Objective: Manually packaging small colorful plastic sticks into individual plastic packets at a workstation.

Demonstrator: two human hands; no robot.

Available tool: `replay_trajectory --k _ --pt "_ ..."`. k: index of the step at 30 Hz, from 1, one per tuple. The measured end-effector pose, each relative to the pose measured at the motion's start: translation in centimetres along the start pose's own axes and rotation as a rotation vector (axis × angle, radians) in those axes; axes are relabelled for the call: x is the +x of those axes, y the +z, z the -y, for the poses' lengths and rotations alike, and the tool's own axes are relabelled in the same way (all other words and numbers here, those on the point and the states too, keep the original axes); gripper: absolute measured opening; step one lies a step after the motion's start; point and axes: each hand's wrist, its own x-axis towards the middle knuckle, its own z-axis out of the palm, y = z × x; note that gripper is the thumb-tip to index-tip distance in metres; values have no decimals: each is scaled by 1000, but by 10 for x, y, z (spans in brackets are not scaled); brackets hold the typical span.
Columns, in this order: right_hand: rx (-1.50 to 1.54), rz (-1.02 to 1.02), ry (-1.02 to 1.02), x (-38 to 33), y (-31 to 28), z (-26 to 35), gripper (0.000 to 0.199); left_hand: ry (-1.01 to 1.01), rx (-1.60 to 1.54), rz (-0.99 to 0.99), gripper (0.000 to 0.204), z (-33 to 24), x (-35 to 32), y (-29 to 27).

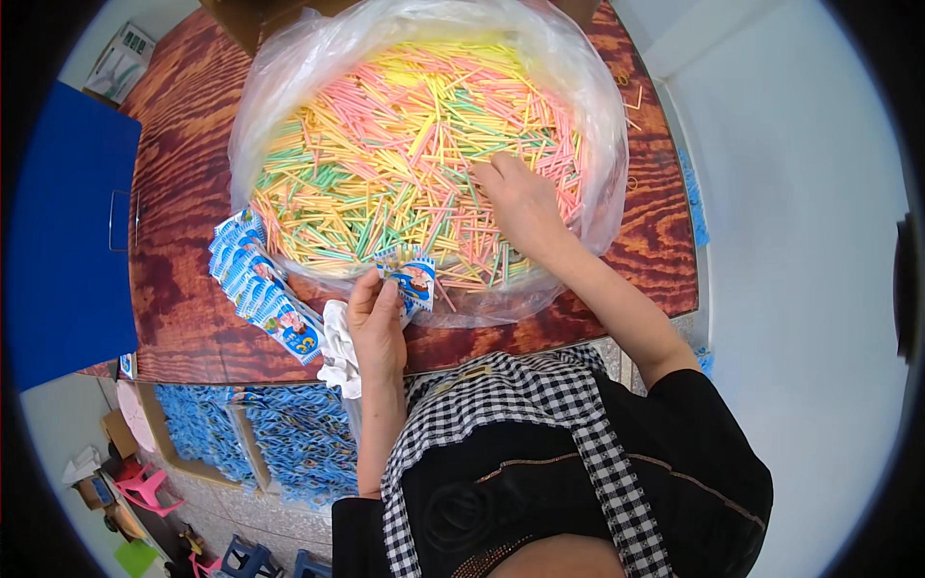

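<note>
A small blue-and-white printed packet (416,281) is pinched between the thumb and fingers of my left hand (378,316), at the near rim of a big clear plastic bag (289,72). Thin pastel sticks (385,144) in pink, yellow and green fill the bag. Over the right part of this heap, my right hand (523,204) has its fingers closed down among the sticks; whatever lies between the fingertips is hidden. An overlapping row of similar flat packets (258,284) lies left of the bag. White crumpled cloth (339,354) sits beside my left wrist.
The bag stands on a red-brown wood-patterned table (178,193). A blue panel (72,231) rises at the left, with a white box (120,63) behind it. Below the table edge are bins of blue packets (299,443), a pink stool (149,489) and dark blue stools (251,559).
</note>
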Motion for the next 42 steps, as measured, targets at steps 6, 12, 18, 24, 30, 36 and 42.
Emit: replay_trajectory --k 6,12,18,24,30,36,42 --pt "-19 25 -81 7 4 -12 21 34 12 -18 25 -5 0 10" --pt "-7 57 -80 16 -14 -9 13 49 -34 -66 25 -9 -3 4" --pt "312 83 162 23 -32 -11 8 38 -1 -48 25 -8 0 9" --pt "759 219 68 33 -65 13 11 34 139 -40 25 1 -1 4" --pt "269 457 -277 29 -90 45 10 57 320 69 25 -7 -6 12" --pt "256 457 -387 33 -85 64 10 55 370 101 25 -10 -5 17" --pt "342 535 -355 38 -77 66 10 29 288 93 24 -14 -7 19"
